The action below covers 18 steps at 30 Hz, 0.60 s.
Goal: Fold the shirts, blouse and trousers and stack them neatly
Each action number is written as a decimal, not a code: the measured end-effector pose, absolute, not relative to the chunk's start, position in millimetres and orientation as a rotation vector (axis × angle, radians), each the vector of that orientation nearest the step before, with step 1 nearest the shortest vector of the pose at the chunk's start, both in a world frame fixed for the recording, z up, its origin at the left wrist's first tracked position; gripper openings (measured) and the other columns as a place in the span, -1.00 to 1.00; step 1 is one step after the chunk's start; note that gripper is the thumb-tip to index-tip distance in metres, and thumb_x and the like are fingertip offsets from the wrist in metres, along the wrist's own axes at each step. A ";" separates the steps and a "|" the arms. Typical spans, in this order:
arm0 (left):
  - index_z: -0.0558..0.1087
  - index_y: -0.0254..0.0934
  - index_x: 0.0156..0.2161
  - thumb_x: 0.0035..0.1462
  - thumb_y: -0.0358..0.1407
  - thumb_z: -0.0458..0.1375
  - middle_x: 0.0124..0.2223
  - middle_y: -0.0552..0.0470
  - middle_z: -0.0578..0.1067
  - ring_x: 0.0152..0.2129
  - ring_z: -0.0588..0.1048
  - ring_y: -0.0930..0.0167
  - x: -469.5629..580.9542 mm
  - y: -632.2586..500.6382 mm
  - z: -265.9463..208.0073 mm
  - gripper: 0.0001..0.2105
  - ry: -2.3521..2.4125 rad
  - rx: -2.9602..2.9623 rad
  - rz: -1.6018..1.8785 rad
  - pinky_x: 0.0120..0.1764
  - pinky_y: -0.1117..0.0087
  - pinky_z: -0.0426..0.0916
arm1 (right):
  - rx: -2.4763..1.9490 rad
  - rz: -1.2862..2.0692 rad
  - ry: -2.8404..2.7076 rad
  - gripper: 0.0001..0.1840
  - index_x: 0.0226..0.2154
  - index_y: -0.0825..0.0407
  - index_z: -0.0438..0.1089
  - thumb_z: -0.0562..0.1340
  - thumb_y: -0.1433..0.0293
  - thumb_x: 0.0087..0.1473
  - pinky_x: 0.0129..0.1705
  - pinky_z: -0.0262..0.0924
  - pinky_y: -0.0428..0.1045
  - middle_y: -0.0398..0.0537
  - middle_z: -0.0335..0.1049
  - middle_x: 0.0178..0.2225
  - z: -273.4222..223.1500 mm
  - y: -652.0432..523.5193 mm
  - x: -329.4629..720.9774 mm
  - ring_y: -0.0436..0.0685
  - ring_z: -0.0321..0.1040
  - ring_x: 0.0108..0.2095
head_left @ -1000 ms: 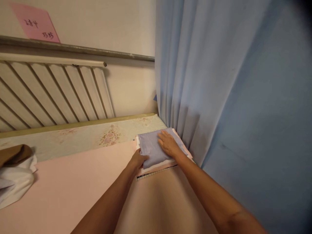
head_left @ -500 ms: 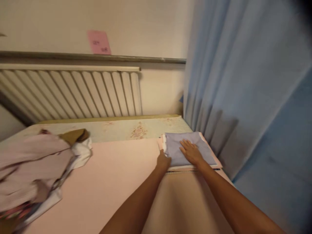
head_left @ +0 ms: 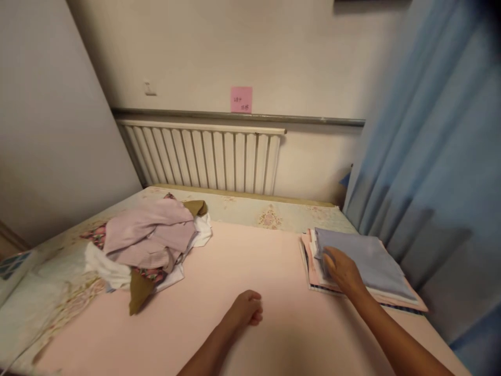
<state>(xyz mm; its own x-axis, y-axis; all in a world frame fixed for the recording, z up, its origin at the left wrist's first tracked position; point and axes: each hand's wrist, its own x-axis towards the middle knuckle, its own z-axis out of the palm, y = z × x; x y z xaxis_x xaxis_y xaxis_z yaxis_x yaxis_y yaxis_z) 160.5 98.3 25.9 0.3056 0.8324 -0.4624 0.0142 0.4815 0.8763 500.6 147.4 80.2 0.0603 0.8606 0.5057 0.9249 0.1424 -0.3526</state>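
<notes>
My right hand [head_left: 341,267] is at the left edge of a folded blue-grey garment [head_left: 362,256], its fingers bent over that edge. This garment lies on top of a stack of folded cloths [head_left: 309,263] in pink, white and dark stripes. My left hand [head_left: 248,309] is over the pink sheet [head_left: 266,266], between the stack and a loose heap, with its fingers curled in and nothing visible in them. The heap holds a mauve garment [head_left: 152,224], white cloth [head_left: 105,266], olive cloth [head_left: 140,292] and some patterned fabric.
The pink sheet covers most of a bed with a floral mattress [head_left: 270,216]. A radiator [head_left: 219,156] and a wall with a pink note [head_left: 241,99] stand behind it. A blue curtain [head_left: 415,156] hangs close on the right; a pale panel [head_left: 58,115] rises at left.
My left hand has left the stack and moved left, its fingers curled. My right hand has gone from lying flat on the garment to its left edge. The view has swung left.
</notes>
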 end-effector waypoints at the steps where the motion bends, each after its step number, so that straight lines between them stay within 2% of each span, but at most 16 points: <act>1: 0.34 -0.29 -0.16 -0.01 -0.28 0.21 -0.51 0.17 0.40 -0.66 0.36 0.57 146.5 94.9 25.4 -0.72 1.146 0.915 0.689 -0.51 0.51 0.25 | -1.703 -0.061 -1.803 -0.53 -0.08 0.08 0.42 -0.03 0.21 0.15 0.11 0.19 0.18 0.15 0.45 -0.06 81.3 148.2 481.7 0.26 0.36 0.00; 6: 0.36 -0.31 -0.15 -0.01 -0.22 0.23 -0.37 0.03 0.49 -0.57 0.44 0.53 80.5 85.0 22.0 -0.68 1.074 0.844 0.855 -0.46 0.48 0.32 | -1.590 0.295 -1.875 -0.61 -0.15 0.02 0.46 0.03 0.27 0.08 0.06 0.23 0.14 0.05 0.50 -0.11 90.1 152.9 376.7 0.23 0.41 -0.06; 12: 0.34 -0.29 -0.10 -0.01 -0.21 0.26 -0.31 0.00 0.51 -0.46 0.49 0.49 22.8 80.6 17.9 -0.63 0.799 0.612 1.032 -0.29 0.39 0.40 | -1.376 0.575 -1.974 -0.69 -0.23 0.01 0.49 0.08 0.33 0.07 -0.16 0.31 0.06 -0.07 0.53 -0.33 109.0 151.4 236.0 0.16 0.45 -0.30; 16: 0.36 -0.31 -0.13 0.00 -0.21 0.25 -0.35 0.02 0.49 -0.54 0.47 0.49 13.9 93.6 12.8 -0.66 0.902 0.631 1.021 -0.40 0.41 0.38 | -1.252 0.723 -2.063 -0.73 -0.24 0.01 0.49 0.13 0.39 0.04 -0.24 0.31 0.01 -0.12 0.51 -0.41 112.7 151.3 143.9 0.11 0.43 -0.37; 18: 0.37 -0.33 -0.15 0.04 -0.19 0.23 -0.37 0.03 0.48 -0.57 0.45 0.50 15.8 101.9 11.3 -0.69 0.951 0.627 0.980 -0.43 0.42 0.36 | -1.177 0.764 -2.096 -0.75 -0.25 0.01 0.49 0.15 0.43 0.02 -0.21 0.31 -0.01 -0.11 0.52 -0.35 113.2 154.4 101.7 0.10 0.44 -0.33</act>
<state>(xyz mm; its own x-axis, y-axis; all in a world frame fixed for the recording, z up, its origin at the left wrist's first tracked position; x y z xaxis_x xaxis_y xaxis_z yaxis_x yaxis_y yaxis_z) 15.8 101.9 11.3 0.2303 0.8968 -0.3777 -0.4047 0.4412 0.8010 101.7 154.4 113.2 -0.4196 0.8791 0.2261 0.5276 0.4389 -0.7273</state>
